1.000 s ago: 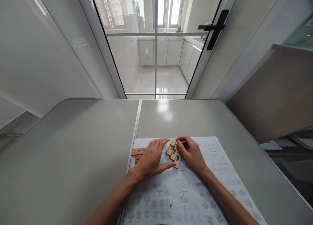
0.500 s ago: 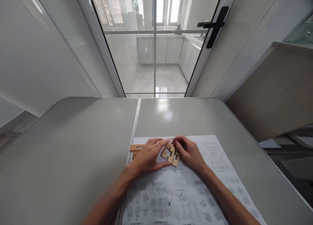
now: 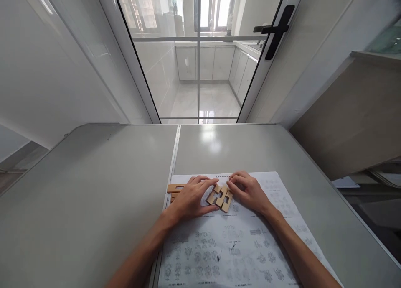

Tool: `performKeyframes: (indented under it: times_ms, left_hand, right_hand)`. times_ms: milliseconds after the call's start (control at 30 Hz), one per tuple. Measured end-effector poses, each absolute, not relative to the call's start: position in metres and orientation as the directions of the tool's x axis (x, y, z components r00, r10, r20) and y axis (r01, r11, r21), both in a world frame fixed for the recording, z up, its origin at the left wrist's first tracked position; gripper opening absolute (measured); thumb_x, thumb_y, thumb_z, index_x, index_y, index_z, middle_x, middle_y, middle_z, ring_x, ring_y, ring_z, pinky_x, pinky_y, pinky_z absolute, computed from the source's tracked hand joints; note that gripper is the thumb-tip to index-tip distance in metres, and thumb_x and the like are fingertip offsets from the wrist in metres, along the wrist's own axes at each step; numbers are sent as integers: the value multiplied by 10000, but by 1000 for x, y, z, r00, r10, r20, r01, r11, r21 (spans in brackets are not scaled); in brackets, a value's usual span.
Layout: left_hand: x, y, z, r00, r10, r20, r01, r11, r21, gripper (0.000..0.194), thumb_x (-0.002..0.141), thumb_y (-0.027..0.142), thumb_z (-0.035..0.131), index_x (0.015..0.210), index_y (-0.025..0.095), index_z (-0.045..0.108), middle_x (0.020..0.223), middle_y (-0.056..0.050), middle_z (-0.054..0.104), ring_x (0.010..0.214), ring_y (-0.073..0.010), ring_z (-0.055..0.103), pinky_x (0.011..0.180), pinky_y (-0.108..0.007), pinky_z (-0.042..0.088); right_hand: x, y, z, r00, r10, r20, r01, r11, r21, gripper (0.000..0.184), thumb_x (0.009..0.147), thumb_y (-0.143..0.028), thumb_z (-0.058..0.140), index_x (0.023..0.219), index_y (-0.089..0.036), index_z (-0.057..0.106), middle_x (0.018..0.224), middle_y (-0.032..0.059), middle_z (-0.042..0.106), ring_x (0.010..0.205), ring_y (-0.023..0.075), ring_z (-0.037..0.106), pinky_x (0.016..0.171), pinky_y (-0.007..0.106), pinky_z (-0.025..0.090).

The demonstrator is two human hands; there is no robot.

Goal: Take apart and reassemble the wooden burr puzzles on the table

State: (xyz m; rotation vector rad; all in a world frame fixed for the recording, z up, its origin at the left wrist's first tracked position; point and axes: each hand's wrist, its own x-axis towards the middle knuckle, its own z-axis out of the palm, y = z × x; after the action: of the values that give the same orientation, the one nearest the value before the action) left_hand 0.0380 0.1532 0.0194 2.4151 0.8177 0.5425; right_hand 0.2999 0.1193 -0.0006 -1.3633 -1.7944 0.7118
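A cluster of interlocked notched wooden puzzle pieces [image 3: 221,196] lies on a printed instruction sheet [image 3: 238,242]. My left hand [image 3: 191,198] curls round the cluster's left side, thumb underneath and fingertips on its top edge. From the right, my right hand [image 3: 250,192] pinches the cluster's upper right corner with bent fingers. Another loose wooden piece [image 3: 174,188] with a slot lies just left of my left hand, partly hidden by it.
The sheet rests on a grey table [image 3: 94,187] with a seam down its middle. Behind the table stands a glass door [image 3: 200,54] with a black handle [image 3: 275,31]. A wooden counter [image 3: 354,112] rises at the right.
The wooden cluster has been lowered and turned flatter onto the sheet. My right hand shifted slightly right and up along its edge; my left hand stayed around it.
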Motion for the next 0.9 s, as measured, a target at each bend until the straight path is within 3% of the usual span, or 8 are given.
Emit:
performKeyframes:
  times_ms: [300, 467, 567, 667, 733, 800, 900]
  left_hand:
    - [38, 153, 19, 725, 659, 197, 457, -676, 579, 911, 670, 439, 993, 1449, 294, 545, 1304, -94, 701, 1214, -339, 653, 1042, -513, 549]
    - [37, 152, 21, 715, 663, 221, 418, -659, 625, 943, 679, 478, 988, 1473, 298, 512, 1285, -88, 710, 1179, -319, 676, 1054, -491, 537]
    - [38, 151, 22, 677, 697, 236, 374, -602, 705, 969, 670, 474, 993, 1487, 317, 497, 1246, -68, 717, 1107, -289, 693, 1025, -472, 555]
    - [39, 149, 22, 586, 789, 184, 289, -415, 863, 988, 671, 485, 984, 1507, 330, 482, 1248, -75, 700, 1032, -252, 689, 814, -370, 607]
    - [41, 149, 21, 523, 849, 81, 187, -207, 960, 1000, 673, 475, 978, 1523, 341, 469, 1313, -96, 663, 947, -212, 673, 649, -281, 564]
    - [42, 149, 21, 484, 875, -22, 37, 4, 999, 979, 685, 436, 975, 1522, 334, 476, 1377, -114, 620, 873, -162, 648, 642, -250, 537]
    - [43, 151, 22, 460, 880, -119, -188, 227, 956, 861, 727, 412, 959, 1473, 273, 552, 1429, -141, 598, 836, -125, 635, 745, -265, 530]
  right_hand:
    - [315, 120, 3, -279, 951, 131, 510, 262, -819, 200, 935, -484, 761, 960, -289, 796, 1134, 88, 729, 1108, 303, 644, 1016, 466, 517]
    - [325, 117, 7, -411, 911, 33, 515, 262, -817, 409, 773, -560, 914, 1098, -341, 795, 1277, 92, 647, 1267, 343, 548, 1117, 512, 482]
    - [325, 116, 6, -435, 900, 29, 522, 278, -807, 401, 775, -568, 912, 1100, -360, 804, 1297, 90, 629, 1291, 357, 518, 1139, 544, 459]
    - [323, 116, 6, -430, 902, 42, 522, 287, -803, 289, 824, -560, 878, 1023, -357, 823, 1280, 89, 642, 1276, 360, 516, 1118, 553, 465]
    - [323, 117, 6, -427, 903, 42, 516, 282, -809, 256, 845, -558, 862, 985, -347, 824, 1267, 87, 649, 1267, 353, 516, 1107, 546, 467]
    - [324, 118, 7, -438, 899, 27, 502, 269, -822, 275, 841, -568, 864, 967, -328, 819, 1260, 85, 649, 1270, 346, 514, 1108, 533, 461]
    - [327, 119, 10, -457, 890, 3, 455, 237, -858, 330, 813, -582, 884, 950, -292, 804, 1233, 89, 666, 1262, 339, 528, 1102, 502, 459]
